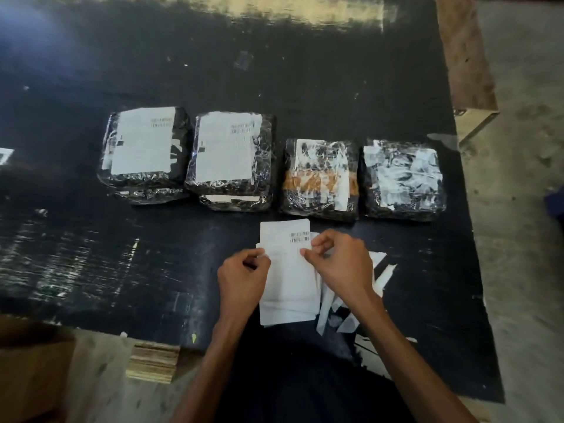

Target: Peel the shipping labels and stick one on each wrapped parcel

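Several plastic-wrapped parcels lie in a row on the black table. The two on the left point(143, 151) point(229, 157) each carry a clean white shipping label on top. The third parcel point(319, 181) and the fourth parcel point(403, 181) show only torn white paper under the wrap. Just in front of the third parcel I hold a white shipping label point(285, 242) with barcodes, over a small stack of label sheets point(288, 306). My left hand point(242, 280) pinches its left edge and my right hand point(341, 264) pinches its right side.
Peeled white backing strips point(378, 270) lie right of the stack. The black table point(76, 254) ends near my body; a cardboard box point(30, 370) sits at lower left, a block of stacked sheets point(152, 361) under the front edge. A wooden board point(464, 56) stands far right.
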The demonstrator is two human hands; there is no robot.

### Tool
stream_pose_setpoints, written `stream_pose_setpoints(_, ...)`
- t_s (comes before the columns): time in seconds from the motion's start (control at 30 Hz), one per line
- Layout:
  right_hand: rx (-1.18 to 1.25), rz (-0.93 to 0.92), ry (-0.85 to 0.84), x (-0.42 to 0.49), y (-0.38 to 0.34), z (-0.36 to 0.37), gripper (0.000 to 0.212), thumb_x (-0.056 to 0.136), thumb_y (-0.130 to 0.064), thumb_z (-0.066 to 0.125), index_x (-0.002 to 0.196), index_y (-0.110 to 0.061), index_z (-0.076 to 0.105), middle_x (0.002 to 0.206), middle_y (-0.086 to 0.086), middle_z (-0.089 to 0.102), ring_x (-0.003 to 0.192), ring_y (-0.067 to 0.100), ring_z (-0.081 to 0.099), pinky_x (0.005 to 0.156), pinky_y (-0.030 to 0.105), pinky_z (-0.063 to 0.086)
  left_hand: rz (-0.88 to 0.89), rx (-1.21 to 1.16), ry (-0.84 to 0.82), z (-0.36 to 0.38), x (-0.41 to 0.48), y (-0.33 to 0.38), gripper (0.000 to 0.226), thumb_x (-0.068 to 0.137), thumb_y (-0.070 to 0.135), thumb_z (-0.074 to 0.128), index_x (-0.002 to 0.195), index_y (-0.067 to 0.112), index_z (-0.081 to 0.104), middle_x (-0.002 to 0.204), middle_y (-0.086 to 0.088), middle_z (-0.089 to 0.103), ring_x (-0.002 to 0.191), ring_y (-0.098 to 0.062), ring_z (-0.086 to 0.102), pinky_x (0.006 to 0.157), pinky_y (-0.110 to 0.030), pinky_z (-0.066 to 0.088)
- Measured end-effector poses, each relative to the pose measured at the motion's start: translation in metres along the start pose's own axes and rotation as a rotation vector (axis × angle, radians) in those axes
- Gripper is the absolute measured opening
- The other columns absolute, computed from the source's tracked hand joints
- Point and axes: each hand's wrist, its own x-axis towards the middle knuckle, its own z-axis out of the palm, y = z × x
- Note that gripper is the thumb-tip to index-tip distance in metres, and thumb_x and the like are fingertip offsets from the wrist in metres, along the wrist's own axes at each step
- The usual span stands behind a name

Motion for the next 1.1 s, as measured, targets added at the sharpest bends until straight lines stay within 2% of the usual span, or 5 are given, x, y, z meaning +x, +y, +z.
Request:
stream_pose_setpoints(0.4,0.271,0.024,-0.124,0.007,0.003,0.003,0.012,0.092,-0.025,0.075,0.081,-0.022,0.071,0.080,-0.008,0.069,0.075,0.003,0.061,0.065,0.020,0.044,-0.081,-0.173,-0.037,-0.003,0.008,-0.001,0.015,0.093,0.019,0.072,0.106,0.022,0.079,0.093,-0.006,0.076,0.071,-0.007,0.062,0.066,-0.016,0.051)
stream_pose_setpoints(0.6,0.262,0.015,-0.179,0.008,-0.004,-0.005,0.012,0.097,-0.021,0.066,0.086,-0.018,0.070,0.085,-0.013,0.067,0.077,0.007,0.059,0.069,0.024,0.047,-0.169,-0.445,-0.062,-0.006,0.004,0.007,0.007,0.095,0.013,0.071,0.102,0.014,0.072,0.102,-0.004,0.076,0.089,-0.014,0.066,0.068,-0.017,0.052)
stream_pose_setpoints(0.8,0.477,0.077,-0.169,0.006,-0.009,-0.014,0.009,0.096,-0.022,0.069,0.094,-0.014,0.072,0.094,0.004,0.074,0.085,0.011,0.066,0.074,0.020,0.050,-0.220,-0.783,-0.240,-0.019,-0.003,0.024,0.021,0.091,0.005,0.074,0.110,0.007,0.064,0.096,-0.003,0.082,0.086,-0.016,0.077,0.069,-0.024,0.062)
stream_pose_setpoints(0.93,0.581,0.071,-0.196,0.005,-0.013,-0.019,0.010,0.098,-0.021,0.068,0.091,-0.017,0.073,0.076,-0.012,0.069,0.064,-0.008,0.058,0.064,0.013,0.046,-0.153,-0.735,-0.362,-0.019,-0.003,0.032,0.026,0.090,0.004,0.075,0.116,0.009,0.073,0.109,-0.006,0.081,0.099,-0.021,0.079,0.075,-0.028,0.064)
stream_pose_setpoints(1.1,0.728,0.099,-0.231,0.004,-0.018,-0.027,0.007,0.098,-0.022,0.068,0.098,-0.015,0.072,0.073,-0.008,0.068,0.060,0.004,0.053,0.064,0.021,0.044,-0.088,-0.716,-0.316,-0.017,0.002,0.045,0.024,0.090,0.005,0.075,0.110,0.018,0.075,0.106,-0.002,0.082,0.097,-0.019,0.079,0.076,-0.031,0.065)
